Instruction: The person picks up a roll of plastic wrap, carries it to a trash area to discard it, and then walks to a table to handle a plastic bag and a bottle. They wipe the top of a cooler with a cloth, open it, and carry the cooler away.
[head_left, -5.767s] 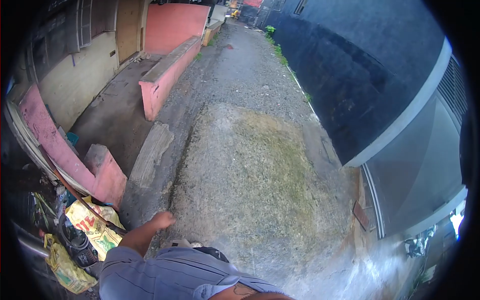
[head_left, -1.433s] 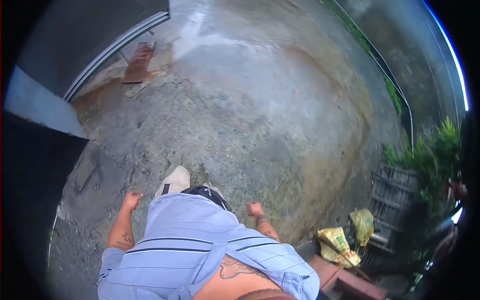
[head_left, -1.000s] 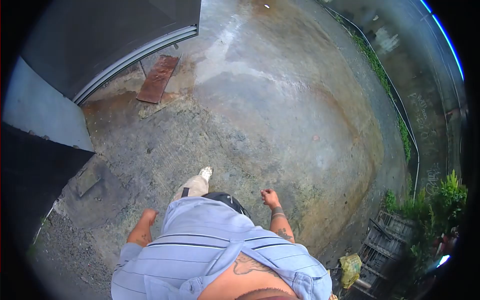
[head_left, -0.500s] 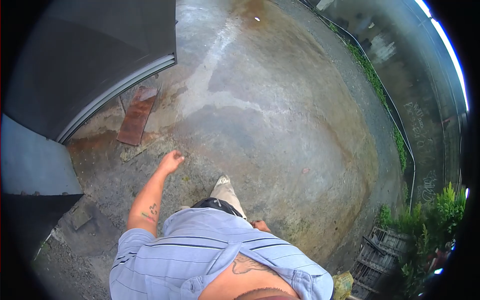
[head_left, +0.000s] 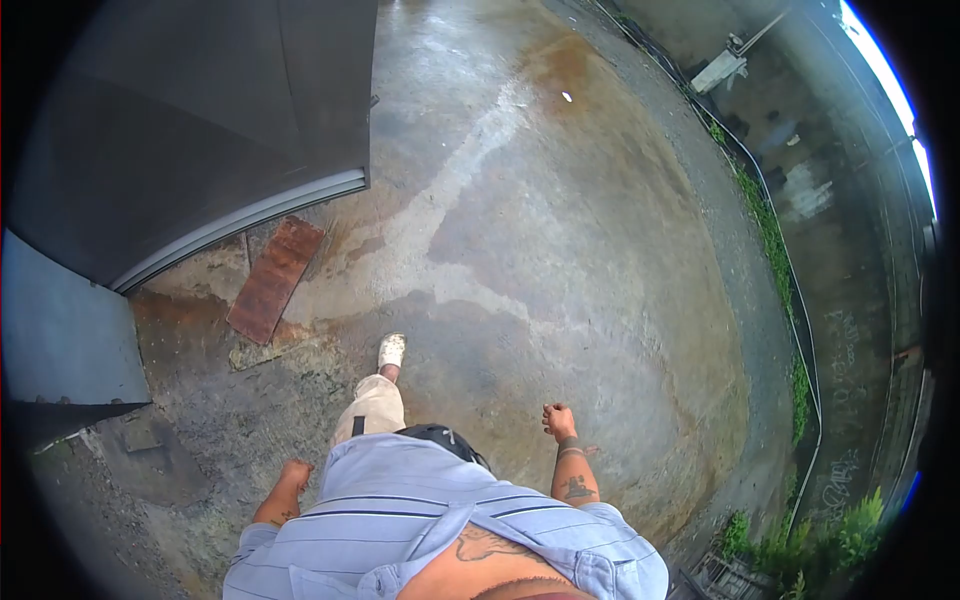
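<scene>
My left hand (head_left: 296, 474) hangs low beside my hip, its fingers loosely curled, and I see nothing in it. Out in front of my body on the other side, my right hand (head_left: 558, 420) swings over the concrete with fingers folded in; no object shows in it. Neither hand touches anything. Below me, one foot in a light clog (head_left: 392, 350) is stretched forward on the ground. The light blue striped shirt (head_left: 420, 490) and beige trousers (head_left: 370, 405) are mine.
A reddish-brown flat slab (head_left: 277, 280) lies on the ground at left, by a dark metal-edged structure (head_left: 200, 100). Wet, stained concrete (head_left: 590, 240) stretches ahead. Along the right runs a wall (head_left: 850, 250) with weeds (head_left: 765, 220) at its foot. Plants (head_left: 855, 530) grow at lower right.
I have moved forward by a step, and the other foot is now in front. My left hand has swung back and down, while my right hand has swung forward.
</scene>
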